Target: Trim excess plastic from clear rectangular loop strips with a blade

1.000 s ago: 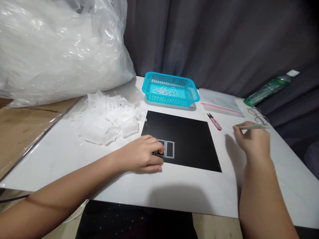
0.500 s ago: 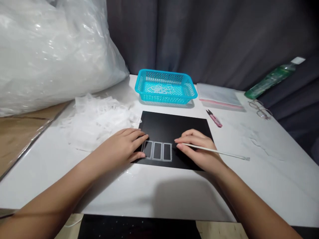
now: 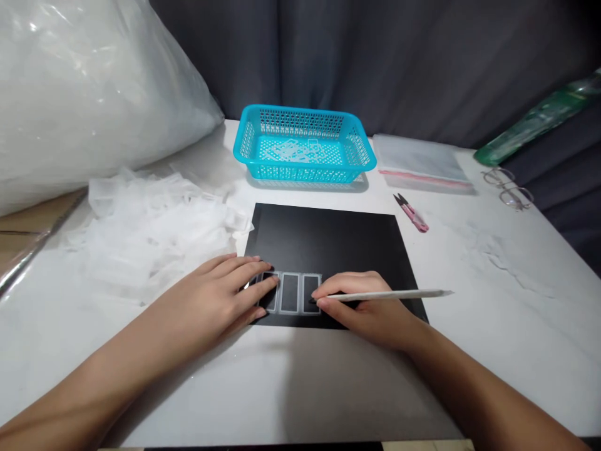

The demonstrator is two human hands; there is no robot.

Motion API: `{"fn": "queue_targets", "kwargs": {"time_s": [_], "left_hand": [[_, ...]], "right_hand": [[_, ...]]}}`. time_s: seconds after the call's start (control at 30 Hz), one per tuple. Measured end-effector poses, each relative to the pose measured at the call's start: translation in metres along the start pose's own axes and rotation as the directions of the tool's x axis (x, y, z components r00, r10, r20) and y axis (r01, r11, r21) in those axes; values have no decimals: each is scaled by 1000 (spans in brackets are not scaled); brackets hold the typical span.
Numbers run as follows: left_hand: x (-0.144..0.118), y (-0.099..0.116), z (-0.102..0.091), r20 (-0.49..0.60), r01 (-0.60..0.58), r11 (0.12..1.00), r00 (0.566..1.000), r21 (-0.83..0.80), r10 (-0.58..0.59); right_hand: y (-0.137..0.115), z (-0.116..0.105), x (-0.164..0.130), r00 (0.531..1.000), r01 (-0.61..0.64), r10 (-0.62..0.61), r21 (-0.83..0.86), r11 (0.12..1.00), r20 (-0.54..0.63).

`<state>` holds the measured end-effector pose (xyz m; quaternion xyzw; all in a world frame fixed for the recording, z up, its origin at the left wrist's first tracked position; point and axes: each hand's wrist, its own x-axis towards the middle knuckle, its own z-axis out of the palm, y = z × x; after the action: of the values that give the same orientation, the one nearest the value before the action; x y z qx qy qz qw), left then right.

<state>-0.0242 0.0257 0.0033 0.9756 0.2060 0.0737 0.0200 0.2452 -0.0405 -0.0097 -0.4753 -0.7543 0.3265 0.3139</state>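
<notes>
Turquoise mesh basket (image 3: 304,145) holds a few clear frame pcs; big plastic bag (image 3: 94,94) stuffed w/ more. Vs 0.5 s ago: right hand (image 3: 370,310) moved in, pinching thin white stick (image 3: 389,294), tip now at clear 3-window frame (image 3: 291,292) on black mat (image 3: 328,250). Left hand (image 3: 220,300) flat, fingers pressing frame's left end.

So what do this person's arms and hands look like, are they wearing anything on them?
Both arms are bare up to the picture's edge: no sleeves, gloves, watch or bracelets show. The left hand and the right hand carry no visible rings or markings, and the nails that show are short and unpainted.
</notes>
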Motion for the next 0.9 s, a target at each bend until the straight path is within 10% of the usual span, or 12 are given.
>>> {"fn": "queue_targets", "kwargs": {"time_s": [0.9], "left_hand": [[16, 25, 11, 13, -157, 970, 987, -184, 163]], "right_hand": [[2, 11, -3, 943, 317, -309, -48, 947, 125]]}}
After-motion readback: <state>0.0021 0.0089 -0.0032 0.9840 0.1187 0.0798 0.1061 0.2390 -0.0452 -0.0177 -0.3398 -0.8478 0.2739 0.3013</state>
